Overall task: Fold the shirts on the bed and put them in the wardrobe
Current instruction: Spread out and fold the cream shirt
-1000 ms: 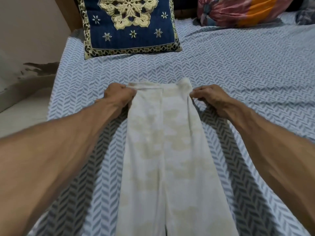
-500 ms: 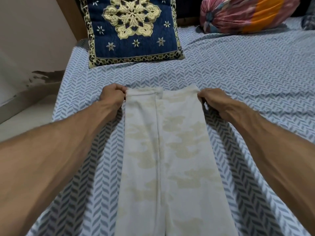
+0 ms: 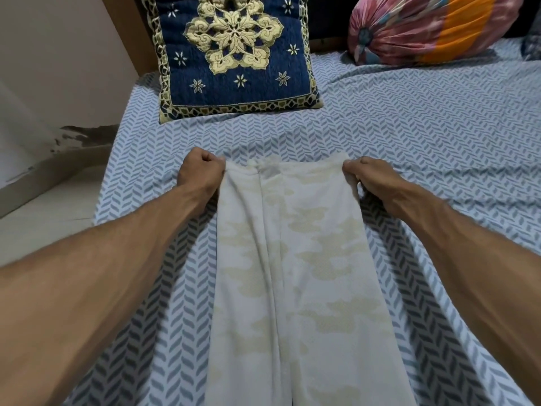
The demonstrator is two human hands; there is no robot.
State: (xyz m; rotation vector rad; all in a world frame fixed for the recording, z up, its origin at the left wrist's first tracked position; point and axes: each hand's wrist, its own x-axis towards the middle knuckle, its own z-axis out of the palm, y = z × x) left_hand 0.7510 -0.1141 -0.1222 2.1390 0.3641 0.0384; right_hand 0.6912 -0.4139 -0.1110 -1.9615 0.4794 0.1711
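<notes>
The bed [image 3: 409, 136], covered in a blue-grey chevron sheet, is used as the flat working surface, so that the garment can be laid out and squared. A pale shirt [image 3: 292, 273] with a faint cream pattern is spread along the middle of the bed as a long narrow strip, its sides apparently already folded inward; its near end runs out of view at the bottom edge. It appears to be kept taut and straight so that the next fold, judged to be a lengthwise one bringing the far end toward the near end, will come out even.

A navy and gold cushion [image 3: 234, 54] and a pink and orange bolster [image 3: 424, 27] lie at the head of the bed, well apart from the shirt. The wardrobe is not seen.

The far left corner of the shirt is held by the left hand [image 3: 199, 174], its grip curled tight on the cloth. The far right corner is pinched by the right hand [image 3: 371, 180] between thumb and fingers. Both corners are gripped together, presumably so that the edge stays level.
</notes>
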